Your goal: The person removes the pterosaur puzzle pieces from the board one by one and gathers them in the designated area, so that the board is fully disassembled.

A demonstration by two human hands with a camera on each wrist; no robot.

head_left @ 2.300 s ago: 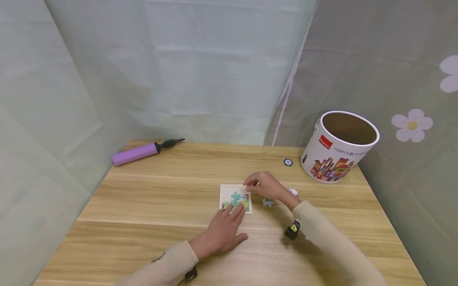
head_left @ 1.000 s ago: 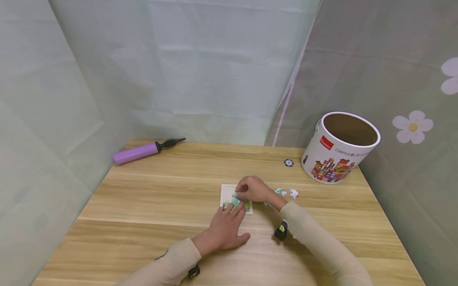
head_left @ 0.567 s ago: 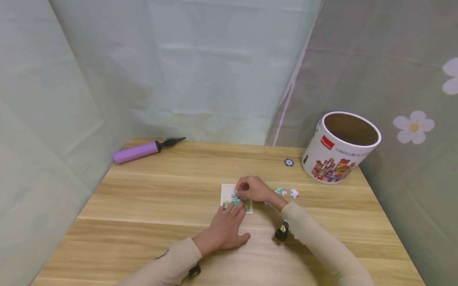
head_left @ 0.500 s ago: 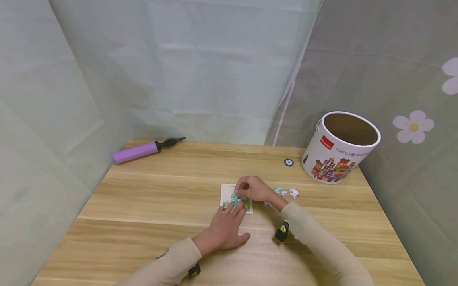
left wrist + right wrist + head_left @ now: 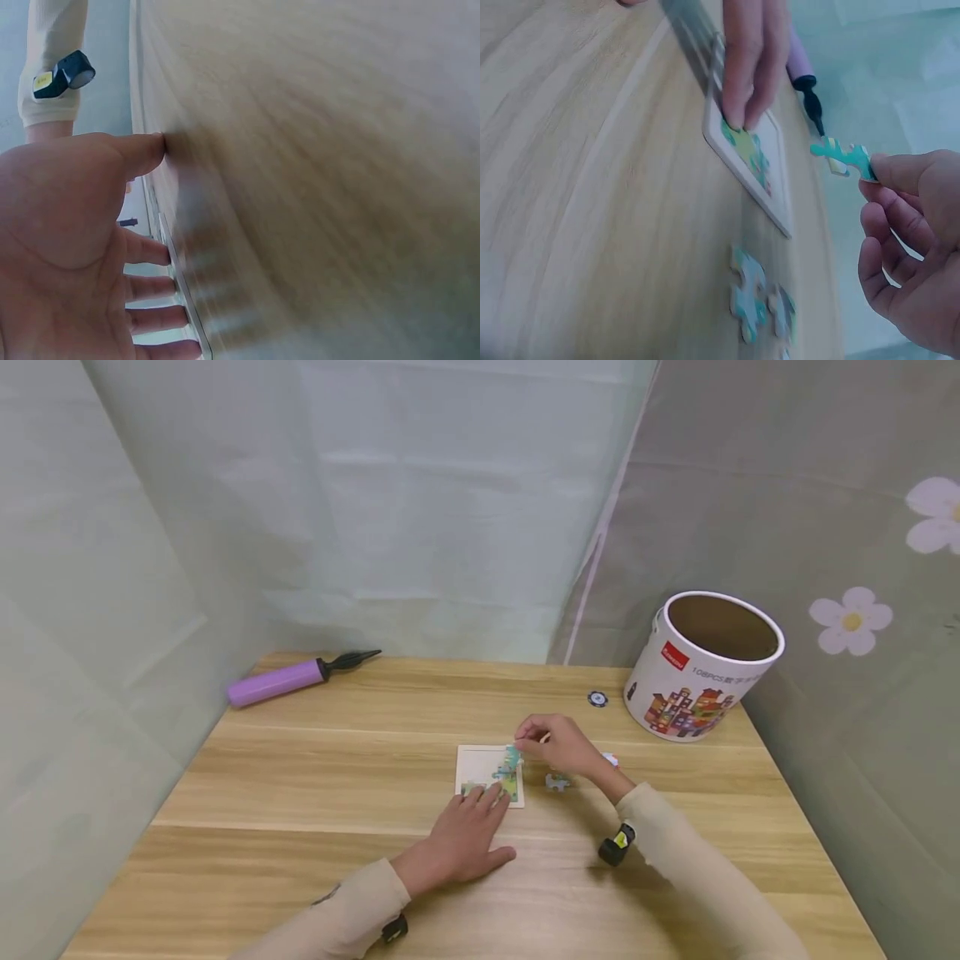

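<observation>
A square puzzle tray lies on the table with colourful jigsaw pieces fitted along its near and right side. My left hand lies flat at the near edge, its straight fingertips pressing on the pieces and rim. Between thumb and forefinger, my right hand pinches a teal jigsaw piece. That piece is up off the board, over the tray's far right corner in the head view. Several loose pieces lie to the right of the tray, partly hidden by the right forearm.
A white bucket with printed blocks stands at the back right. In front of it lies a poker chip. A purple hand pump with a black nozzle rests at the back left. Cloth hangs behind the wooden table.
My right hand has moved right and away from the middle of the tray, carrying the teal jigsaw piece. The left hand stays on the near edge. The head view has shifted slightly.
</observation>
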